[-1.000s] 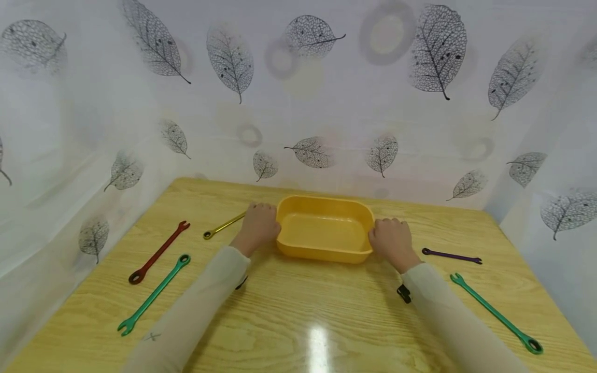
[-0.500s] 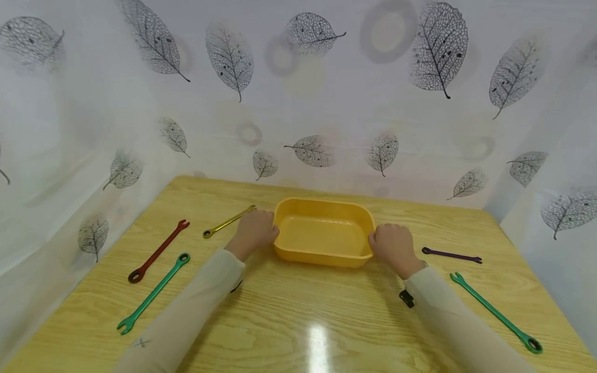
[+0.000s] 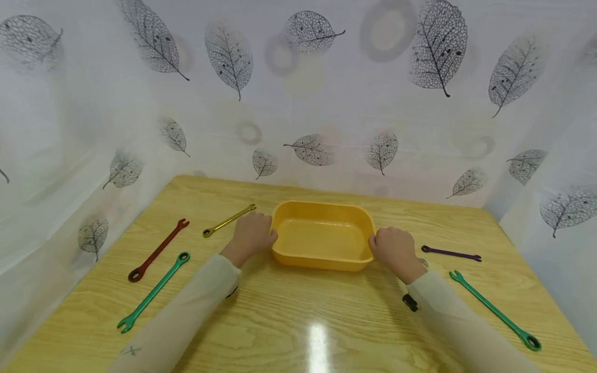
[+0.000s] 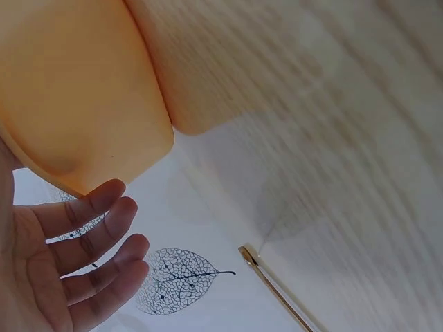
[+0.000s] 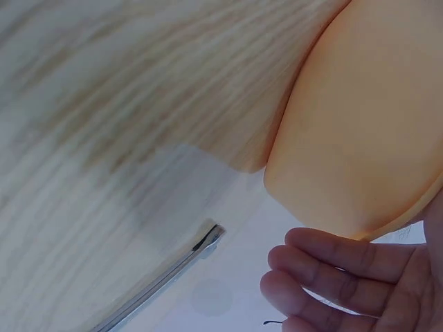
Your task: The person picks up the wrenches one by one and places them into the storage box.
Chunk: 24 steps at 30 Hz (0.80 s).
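A yellow plastic basin stands near the back of the wooden table, and nothing shows inside it. My left hand grips its left end by the rim, and my right hand grips its right end. In the left wrist view, the fingers curl against the outside of the basin wall. Likewise in the right wrist view, the fingers lie under the rim. A gold wrench lies just left of my left hand. Beside my right hand, a silver wrench appears, mostly hidden in the head view.
On the left lie a red wrench and a green wrench. To the right are a purple wrench and another green wrench. A leaf-patterned curtain closes off the table's back and sides.
Both hands have drawn the basin slightly toward me. My left hand has moved a little left and nearer, so the gold wrench's far end shows now. The other wrenches have stayed put.
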Each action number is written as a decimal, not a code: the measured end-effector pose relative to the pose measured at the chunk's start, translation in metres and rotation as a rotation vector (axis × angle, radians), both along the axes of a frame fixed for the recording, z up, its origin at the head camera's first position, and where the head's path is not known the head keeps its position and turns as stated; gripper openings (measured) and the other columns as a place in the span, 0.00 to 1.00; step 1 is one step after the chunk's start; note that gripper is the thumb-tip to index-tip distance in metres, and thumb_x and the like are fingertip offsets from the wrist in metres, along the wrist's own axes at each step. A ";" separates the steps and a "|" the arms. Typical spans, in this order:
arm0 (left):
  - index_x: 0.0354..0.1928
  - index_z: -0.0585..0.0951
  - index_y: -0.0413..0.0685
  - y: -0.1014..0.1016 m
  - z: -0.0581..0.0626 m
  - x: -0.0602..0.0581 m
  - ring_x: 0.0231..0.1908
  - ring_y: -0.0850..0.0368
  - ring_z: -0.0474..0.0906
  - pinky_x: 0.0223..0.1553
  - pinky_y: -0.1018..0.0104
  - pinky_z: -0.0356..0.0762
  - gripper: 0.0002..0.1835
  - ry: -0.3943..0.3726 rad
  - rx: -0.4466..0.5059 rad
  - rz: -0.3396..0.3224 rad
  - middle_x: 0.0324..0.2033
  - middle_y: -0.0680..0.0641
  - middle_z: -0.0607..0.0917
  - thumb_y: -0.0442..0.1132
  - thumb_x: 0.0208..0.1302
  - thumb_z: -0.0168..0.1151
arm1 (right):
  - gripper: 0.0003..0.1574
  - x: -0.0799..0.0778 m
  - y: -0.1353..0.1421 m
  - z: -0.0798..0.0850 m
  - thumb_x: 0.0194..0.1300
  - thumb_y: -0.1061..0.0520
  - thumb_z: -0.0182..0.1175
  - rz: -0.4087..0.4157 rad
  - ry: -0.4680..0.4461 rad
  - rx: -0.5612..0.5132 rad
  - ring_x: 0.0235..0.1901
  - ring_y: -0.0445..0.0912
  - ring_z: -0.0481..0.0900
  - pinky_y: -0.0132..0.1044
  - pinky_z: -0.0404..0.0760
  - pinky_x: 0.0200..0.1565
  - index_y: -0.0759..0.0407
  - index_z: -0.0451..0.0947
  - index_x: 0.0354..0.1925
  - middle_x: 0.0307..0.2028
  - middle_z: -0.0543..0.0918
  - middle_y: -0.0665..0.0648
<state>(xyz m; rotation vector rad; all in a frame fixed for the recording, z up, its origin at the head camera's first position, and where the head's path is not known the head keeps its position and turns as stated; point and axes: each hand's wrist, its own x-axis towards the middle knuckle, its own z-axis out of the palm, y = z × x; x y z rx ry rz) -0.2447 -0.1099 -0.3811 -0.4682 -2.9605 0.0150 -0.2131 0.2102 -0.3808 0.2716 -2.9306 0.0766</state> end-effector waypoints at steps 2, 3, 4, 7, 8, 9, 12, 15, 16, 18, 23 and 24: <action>0.23 0.75 0.45 0.000 0.001 0.003 0.27 0.49 0.75 0.21 0.57 0.72 0.14 0.006 0.010 -0.006 0.20 0.46 0.76 0.46 0.58 0.52 | 0.29 0.002 0.000 0.000 0.66 0.56 0.47 0.007 0.004 0.000 0.09 0.42 0.55 0.31 0.53 0.13 0.54 0.58 0.08 0.08 0.57 0.49; 0.22 0.74 0.45 -0.001 0.001 0.004 0.26 0.50 0.74 0.21 0.58 0.71 0.14 0.006 0.012 -0.011 0.19 0.47 0.75 0.46 0.58 0.52 | 0.29 0.003 0.000 -0.001 0.66 0.56 0.47 0.011 0.008 0.001 0.09 0.42 0.55 0.31 0.52 0.12 0.54 0.58 0.08 0.08 0.57 0.49; 0.21 0.74 0.45 -0.001 0.001 0.005 0.24 0.50 0.73 0.21 0.58 0.71 0.14 0.005 0.016 -0.015 0.19 0.47 0.74 0.46 0.58 0.52 | 0.28 0.004 0.000 -0.001 0.66 0.56 0.47 0.017 0.012 0.002 0.09 0.42 0.54 0.31 0.52 0.12 0.54 0.58 0.09 0.08 0.57 0.49; 0.20 0.72 0.46 -0.003 0.000 0.006 0.22 0.51 0.71 0.21 0.60 0.68 0.14 0.000 0.018 -0.022 0.17 0.48 0.72 0.45 0.58 0.52 | 0.27 0.007 0.000 -0.002 0.66 0.56 0.48 0.034 0.030 0.008 0.09 0.41 0.54 0.30 0.51 0.13 0.53 0.59 0.10 0.08 0.56 0.49; 0.21 0.73 0.46 -0.003 0.000 0.007 0.22 0.52 0.71 0.21 0.61 0.68 0.14 -0.006 0.016 -0.023 0.17 0.48 0.72 0.46 0.59 0.52 | 0.27 0.008 0.000 -0.002 0.66 0.56 0.49 0.039 0.035 0.011 0.09 0.41 0.53 0.30 0.51 0.13 0.54 0.59 0.10 0.08 0.57 0.49; 0.22 0.74 0.46 -0.004 0.000 0.007 0.23 0.51 0.71 0.22 0.60 0.69 0.13 -0.011 0.013 -0.021 0.18 0.48 0.73 0.46 0.59 0.52 | 0.27 0.009 0.000 -0.002 0.66 0.56 0.49 0.040 0.034 0.017 0.09 0.41 0.53 0.30 0.51 0.13 0.53 0.58 0.10 0.08 0.56 0.49; 0.27 0.77 0.45 -0.006 -0.002 0.010 0.25 0.51 0.73 0.24 0.59 0.71 0.13 -0.019 0.004 -0.016 0.20 0.47 0.75 0.47 0.59 0.51 | 0.29 0.012 -0.002 -0.001 0.66 0.56 0.49 0.041 0.026 0.032 0.09 0.41 0.51 0.30 0.49 0.13 0.53 0.57 0.09 0.08 0.54 0.48; 0.28 0.78 0.44 -0.007 -0.002 0.013 0.26 0.51 0.73 0.24 0.59 0.71 0.14 -0.021 0.004 -0.017 0.21 0.46 0.77 0.47 0.59 0.51 | 0.31 0.015 -0.003 -0.001 0.66 0.56 0.48 0.041 0.021 0.044 0.09 0.40 0.48 0.30 0.47 0.13 0.51 0.55 0.07 0.07 0.52 0.47; 0.28 0.78 0.44 -0.007 -0.001 0.014 0.25 0.51 0.73 0.23 0.59 0.71 0.14 -0.020 0.003 -0.017 0.21 0.46 0.76 0.47 0.59 0.52 | 0.31 0.016 -0.003 -0.001 0.66 0.56 0.49 0.044 0.024 0.048 0.09 0.40 0.48 0.30 0.47 0.12 0.51 0.55 0.07 0.07 0.51 0.47; 0.28 0.78 0.44 -0.008 -0.001 0.016 0.25 0.51 0.73 0.23 0.58 0.71 0.14 -0.023 0.003 -0.015 0.21 0.46 0.77 0.47 0.59 0.52 | 0.31 0.019 -0.003 0.000 0.66 0.56 0.49 0.050 0.030 0.048 0.09 0.40 0.48 0.30 0.47 0.12 0.51 0.54 0.07 0.07 0.51 0.47; 0.32 0.79 0.43 -0.008 -0.002 0.021 0.26 0.51 0.74 0.23 0.58 0.72 0.15 -0.021 -0.007 -0.016 0.22 0.46 0.78 0.48 0.59 0.52 | 0.32 0.026 -0.003 0.001 0.66 0.56 0.49 0.052 0.023 0.033 0.09 0.39 0.49 0.29 0.48 0.12 0.51 0.54 0.06 0.06 0.51 0.46; 0.32 0.79 0.43 -0.008 -0.002 0.022 0.26 0.51 0.74 0.23 0.58 0.72 0.15 -0.016 -0.008 -0.019 0.22 0.46 0.78 0.48 0.59 0.52 | 0.31 0.027 -0.003 0.001 0.66 0.56 0.48 0.053 0.023 0.031 0.09 0.39 0.49 0.29 0.48 0.12 0.51 0.53 0.07 0.06 0.51 0.46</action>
